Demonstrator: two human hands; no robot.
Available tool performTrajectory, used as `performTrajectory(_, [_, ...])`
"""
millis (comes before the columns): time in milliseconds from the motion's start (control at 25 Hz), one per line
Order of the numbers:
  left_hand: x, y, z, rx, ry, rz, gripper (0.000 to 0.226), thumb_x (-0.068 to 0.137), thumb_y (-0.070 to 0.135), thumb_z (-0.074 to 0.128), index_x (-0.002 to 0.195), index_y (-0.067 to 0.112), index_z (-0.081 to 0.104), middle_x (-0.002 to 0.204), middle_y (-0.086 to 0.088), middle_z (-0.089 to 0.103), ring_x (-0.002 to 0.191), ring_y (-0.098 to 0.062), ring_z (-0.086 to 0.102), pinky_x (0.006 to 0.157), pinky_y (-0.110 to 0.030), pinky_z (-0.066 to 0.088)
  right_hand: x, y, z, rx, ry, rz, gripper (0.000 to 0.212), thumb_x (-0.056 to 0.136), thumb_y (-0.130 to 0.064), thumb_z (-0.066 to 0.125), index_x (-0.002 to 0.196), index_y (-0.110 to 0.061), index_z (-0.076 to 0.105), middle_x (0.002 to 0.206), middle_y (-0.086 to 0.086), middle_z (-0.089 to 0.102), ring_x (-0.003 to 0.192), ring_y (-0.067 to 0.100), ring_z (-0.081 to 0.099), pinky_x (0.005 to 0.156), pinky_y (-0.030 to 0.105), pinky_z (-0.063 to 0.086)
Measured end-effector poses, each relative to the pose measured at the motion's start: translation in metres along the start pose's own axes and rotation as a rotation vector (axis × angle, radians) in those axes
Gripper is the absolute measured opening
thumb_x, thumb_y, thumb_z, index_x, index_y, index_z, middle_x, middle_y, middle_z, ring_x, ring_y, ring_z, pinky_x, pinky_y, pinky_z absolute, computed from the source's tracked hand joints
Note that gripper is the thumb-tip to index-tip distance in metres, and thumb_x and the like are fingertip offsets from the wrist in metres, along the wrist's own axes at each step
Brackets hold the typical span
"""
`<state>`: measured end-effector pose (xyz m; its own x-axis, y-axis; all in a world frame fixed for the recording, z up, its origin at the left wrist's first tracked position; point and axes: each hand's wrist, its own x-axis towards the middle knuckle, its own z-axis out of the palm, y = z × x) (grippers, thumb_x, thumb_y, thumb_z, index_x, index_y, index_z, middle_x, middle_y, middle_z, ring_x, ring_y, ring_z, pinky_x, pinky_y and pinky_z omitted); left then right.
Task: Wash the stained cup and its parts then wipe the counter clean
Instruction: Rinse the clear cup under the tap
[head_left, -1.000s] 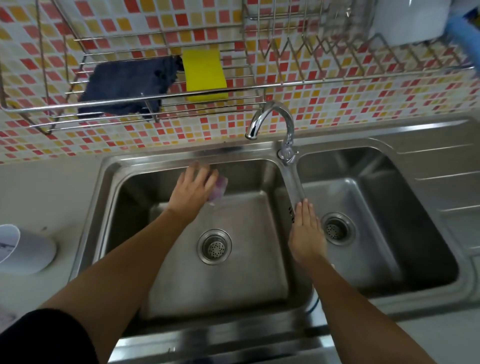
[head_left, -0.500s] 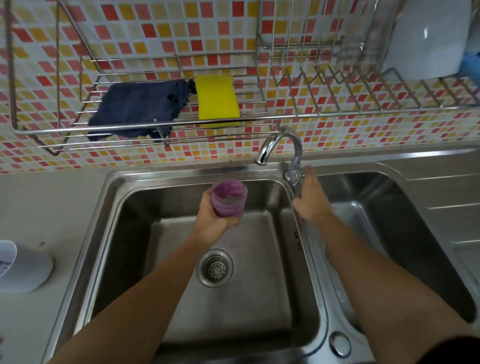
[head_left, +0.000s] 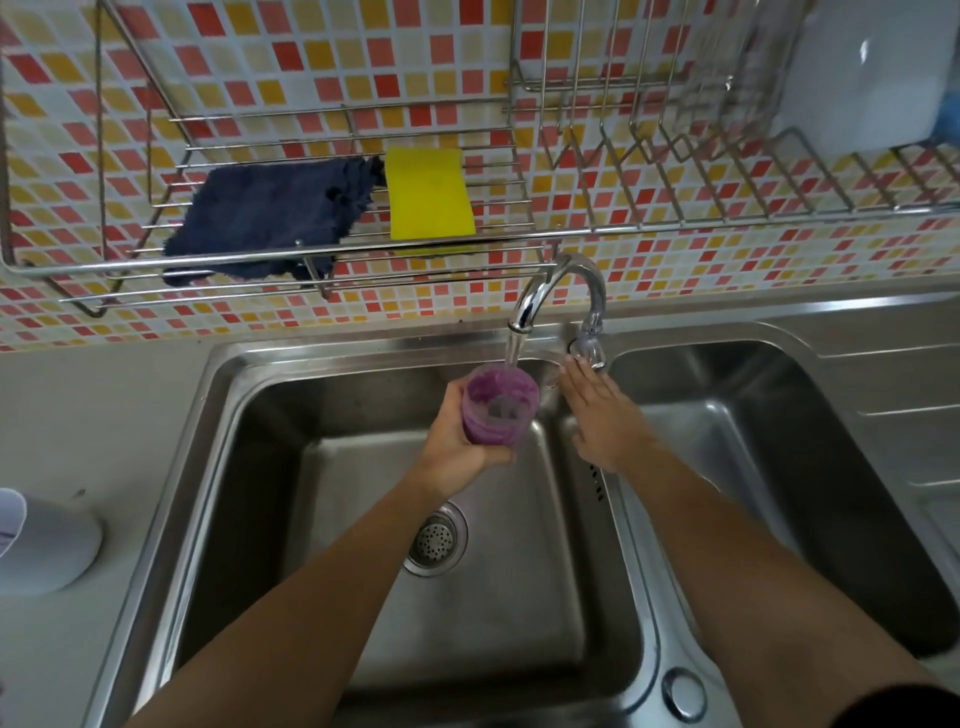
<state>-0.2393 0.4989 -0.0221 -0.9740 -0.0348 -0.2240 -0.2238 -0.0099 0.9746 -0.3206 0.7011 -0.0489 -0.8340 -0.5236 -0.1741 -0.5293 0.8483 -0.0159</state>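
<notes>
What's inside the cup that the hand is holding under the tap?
Purple stain coats the inside of the cup, and water from the faucet is running into it. The left hand covers its lower side, and the splashing water blurs the bottom.

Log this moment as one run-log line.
phase: rinsing | left hand: holds stained cup under running faucet | right hand: open, fingertips at faucet handle | sponge, cloth: on rack, untouched

The cup (head_left: 497, 413) in the middle is smeared purple. At 10 o'clock the cloth (head_left: 270, 218) is dark blue, and at 12 o'clock the sponge (head_left: 430, 193) is yellow. The wall (head_left: 311, 52) has little red, orange, yellow and white squares.
</notes>
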Motion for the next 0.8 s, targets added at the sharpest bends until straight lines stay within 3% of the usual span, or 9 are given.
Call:
performTrajectory(120, [-0.002, -0.002, 0.006, -0.016, -0.012, -0.028, 0.08, 0.057, -0.018, 0.074, 0.118, 0.021, 0.04, 0.106, -0.003, 0.058, 0.101, -0.018, 0.059, 0.079, -0.028, 0.055, -0.029, -0.005, 0.027, 0.148, 0.105, 0.111, 0.069, 0.086, -0.036, 0.014, 0.146, -0.003, 0.004, 0.156, 0.014, 0.001, 0.141, 0.021, -0.005, 0.118, 0.041, 0.008])
performTrajectory(280, [-0.005, -0.009, 0.016, -0.039, 0.005, -0.047, 0.084, 0.05, -0.007, 0.075, 0.12, 0.023, 0.041, 0.11, -0.006, 0.057, 0.101, -0.019, 0.058, 0.079, -0.026, 0.054, -0.062, -0.014, 0.054, 0.26, 0.116, 0.26, 0.073, 0.084, -0.042, 0.007, 0.146, -0.005, 0.0, 0.153, 0.008, -0.008, 0.14, 0.02, -0.009, 0.116, 0.038, 0.004])
performTrajectory(360, [-0.006, -0.012, 0.019, -0.046, -0.008, -0.05, 0.081, 0.054, -0.012, 0.075, 0.115, 0.028, 0.041, 0.111, -0.006, 0.057, 0.105, -0.022, 0.058, 0.08, -0.025, 0.054, -0.07, -0.016, 0.061, 0.31, 0.097, 0.327, 0.08, 0.08, -0.049, 0.002, 0.146, -0.004, 0.0, 0.155, 0.009, -0.007, 0.143, 0.023, -0.006, 0.115, 0.04, 0.006])
performTrajectory(520, [-0.008, -0.009, 0.022, -0.069, -0.038, -0.044, 0.077, 0.062, -0.015, 0.075, 0.114, 0.031, 0.041, 0.112, -0.002, 0.055, 0.107, -0.02, 0.057, 0.082, -0.027, 0.055, -0.071, -0.019, 0.067, 0.379, 0.105, 0.397, 0.073, 0.086, -0.045, 0.011, 0.147, -0.006, 0.001, 0.157, 0.01, -0.002, 0.144, 0.025, -0.001, 0.115, 0.04, 0.007])
performTrajectory(680, [-0.009, 0.0, 0.028, -0.16, -0.039, -0.015, 0.072, 0.067, -0.012, 0.074, 0.12, 0.021, 0.038, 0.121, -0.005, 0.048, 0.105, -0.015, 0.055, 0.069, -0.021, 0.056, -0.07, -0.02, 0.07, 0.368, 0.164, 0.404, 0.075, 0.083, -0.045, 0.008, 0.147, -0.004, 0.008, 0.157, 0.012, 0.007, 0.144, 0.027, 0.006, 0.115, 0.04, 0.011])
performTrajectory(800, [-0.005, 0.0, 0.028, -0.087, -0.041, 0.046, 0.08, 0.065, -0.01, 0.077, 0.127, 0.02, 0.037, 0.12, -0.003, 0.052, 0.106, -0.012, 0.057, 0.081, -0.024, 0.056, -0.07, -0.02, 0.071, 0.363, 0.182, 0.404, 0.078, 0.081, -0.046, 0.006, 0.146, -0.004, 0.01, 0.156, 0.013, 0.009, 0.144, 0.027, 0.008, 0.114, 0.04, 0.011])
